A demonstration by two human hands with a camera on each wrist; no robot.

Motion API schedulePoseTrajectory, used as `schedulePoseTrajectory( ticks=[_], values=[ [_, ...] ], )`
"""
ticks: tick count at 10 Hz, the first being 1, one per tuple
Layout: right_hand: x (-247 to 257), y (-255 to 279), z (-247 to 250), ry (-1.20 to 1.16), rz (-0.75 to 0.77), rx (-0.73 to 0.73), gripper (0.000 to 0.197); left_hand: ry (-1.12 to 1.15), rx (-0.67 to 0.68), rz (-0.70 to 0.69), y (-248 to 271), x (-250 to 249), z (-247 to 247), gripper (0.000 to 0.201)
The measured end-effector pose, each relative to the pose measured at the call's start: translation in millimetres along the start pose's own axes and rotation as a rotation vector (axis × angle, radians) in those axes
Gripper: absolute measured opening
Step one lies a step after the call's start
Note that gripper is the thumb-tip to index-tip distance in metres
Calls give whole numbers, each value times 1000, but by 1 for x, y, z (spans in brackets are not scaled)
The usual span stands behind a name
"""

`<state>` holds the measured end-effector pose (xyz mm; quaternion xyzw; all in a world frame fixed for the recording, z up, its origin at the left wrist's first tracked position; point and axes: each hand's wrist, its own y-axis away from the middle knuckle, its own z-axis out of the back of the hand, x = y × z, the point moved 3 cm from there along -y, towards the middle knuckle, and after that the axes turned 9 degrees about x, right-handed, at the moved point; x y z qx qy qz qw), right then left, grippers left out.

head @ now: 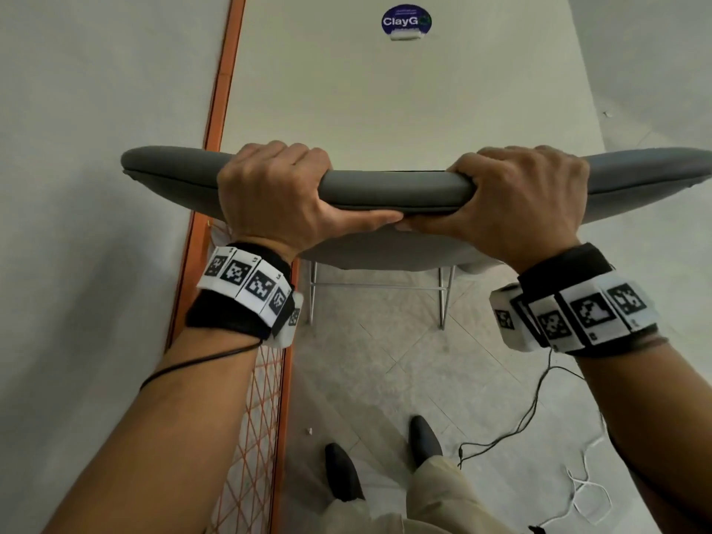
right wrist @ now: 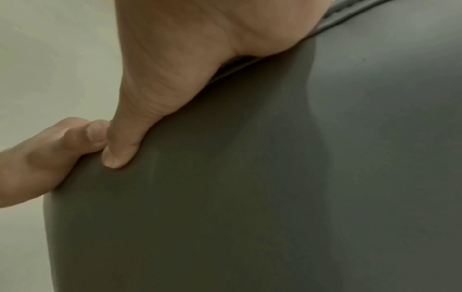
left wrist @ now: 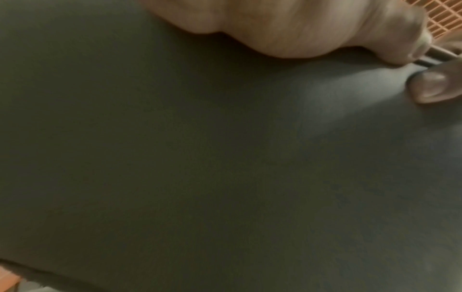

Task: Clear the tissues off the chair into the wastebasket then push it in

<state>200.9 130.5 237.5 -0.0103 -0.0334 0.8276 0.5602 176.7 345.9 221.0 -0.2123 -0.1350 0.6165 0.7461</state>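
A grey padded chair (head: 385,185) stands in front of me with its back towards me. My left hand (head: 269,194) grips the top of the backrest, fingers over the far side and thumb under the near edge. My right hand (head: 516,202) grips it the same way further right. The two thumb tips meet at the middle. In the wrist views the grey chair back (left wrist: 200,158) (right wrist: 275,177) fills the picture. The orange wire wastebasket (head: 254,418) stands on the floor at lower left, partly behind my left forearm. The seat is hidden and no tissues show on the chair.
A white table top (head: 385,90) with a blue sticker (head: 406,20) lies just beyond the backrest. The chair's metal legs (head: 443,298) stand on a tiled floor. A small white scrap (head: 308,430) and loose cables (head: 520,418) lie near my shoes (head: 343,472).
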Motion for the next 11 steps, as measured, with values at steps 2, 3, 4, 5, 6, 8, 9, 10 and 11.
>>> schedulePoseTrajectory(
  ticks=[2,3,4,5,6,8,9,10,11],
  values=[
    [-28,-15,-1,5,5,-8,81,-6,-18,20,-18,-16,-13,82],
    [-31,-17,-3,2,31,-11,81,-12,-19,28,-19,-16,-12,81],
    [-33,-18,-5,8,61,-15,83,-56,14,70,-17,-21,-11,82],
    [-36,-15,-6,-6,82,-12,84,-89,116,192,-10,-30,-5,86],
    [-34,-12,-4,-30,116,-8,83,-72,241,296,1,-38,1,89],
    [-34,-1,0,-23,156,-25,79,-37,314,384,38,-63,9,73],
    [-35,12,-3,-133,230,-81,67,188,336,440,80,-79,18,63],
    [-40,46,-13,-214,334,-227,49,372,645,618,160,-79,8,45],
    [-35,109,-43,-306,494,-168,35,514,1204,851,289,-94,-1,49]
  ],
)
